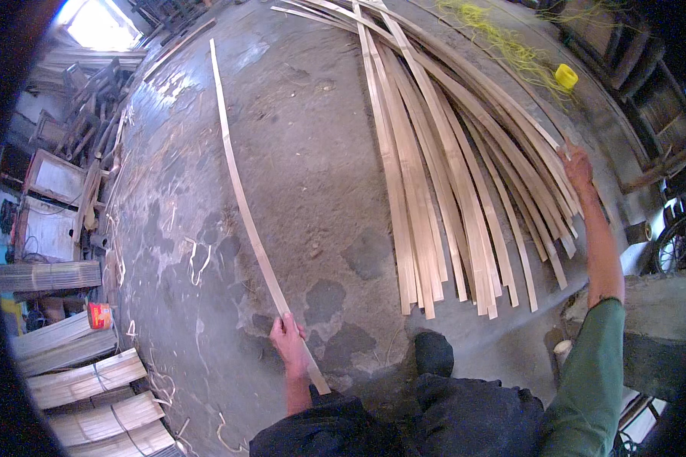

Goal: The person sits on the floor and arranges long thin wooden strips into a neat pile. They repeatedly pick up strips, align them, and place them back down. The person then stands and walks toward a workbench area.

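Observation:
My left hand (288, 340) is closed round the near part of a long, thin bamboo-like strip (245, 206). That strip runs away over the floor to the upper left, and its near end sticks out past my wrist. On the right, a fanned pile of similar pale strips (450, 183) lies on the floor, their near ends uneven. My right arm stretches out to the pile's right edge. There my right hand (577, 166) has its fingers curled on a narrow strip (537, 103); the hand partly covers the grip.
Tied bundles of strips (91, 381) are stacked at the lower left beside a red tin (99, 316). Yellow twine (495, 38) and a yellow roll (565, 77) lie at the upper right. My dark shoe (434, 354) stands near the pile. Wooden furniture lines the left.

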`<state>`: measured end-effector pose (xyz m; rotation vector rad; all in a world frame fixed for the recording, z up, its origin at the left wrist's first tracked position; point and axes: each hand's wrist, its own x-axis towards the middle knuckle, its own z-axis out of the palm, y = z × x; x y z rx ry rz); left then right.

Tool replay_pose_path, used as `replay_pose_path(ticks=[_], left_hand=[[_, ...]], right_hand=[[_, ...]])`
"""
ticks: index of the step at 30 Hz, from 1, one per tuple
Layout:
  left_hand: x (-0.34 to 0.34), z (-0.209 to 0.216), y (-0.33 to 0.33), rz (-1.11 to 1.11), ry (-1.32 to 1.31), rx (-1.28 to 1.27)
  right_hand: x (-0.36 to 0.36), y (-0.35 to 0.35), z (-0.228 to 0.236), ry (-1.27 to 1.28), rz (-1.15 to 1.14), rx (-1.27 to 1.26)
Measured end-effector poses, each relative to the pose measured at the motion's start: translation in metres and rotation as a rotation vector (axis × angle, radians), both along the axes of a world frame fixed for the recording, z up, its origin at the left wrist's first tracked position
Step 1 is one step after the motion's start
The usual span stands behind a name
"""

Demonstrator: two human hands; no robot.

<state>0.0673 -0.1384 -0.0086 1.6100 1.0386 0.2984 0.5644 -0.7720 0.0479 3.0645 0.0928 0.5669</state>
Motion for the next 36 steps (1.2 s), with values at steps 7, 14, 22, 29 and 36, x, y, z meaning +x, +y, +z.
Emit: replay_pose_path(ticks=[7, 14, 22, 29, 36], left_hand=[[0.035, 0.048, -0.056, 0.083, -0.227, 0.171], [0.089, 0.07, -0.109, -0.11, -0.441, 0.067], [0.107, 0.069, -0.123, -0.489, -0.41, -0.01], [0.035, 0.009, -0.087, -0.438, -0.208, 0.118], [-0.092, -0.022, -0.07, -0.317, -0.129, 0.638]], right_hand=[[-0.201, 0.236, -0.067, 0.208, 0.547, 0.575], [-0.39, 0.398, -0.02, 0.88, 0.739, 1.343], [-0.36, 0.381, 0.02, 0.488, 0.38, 1.159], [-0.323, 0.374, 0.037, 0.58, 0.189, 0.958], [-0.313, 0.369, -0.03, 0.613, 0.098, 1.101]])
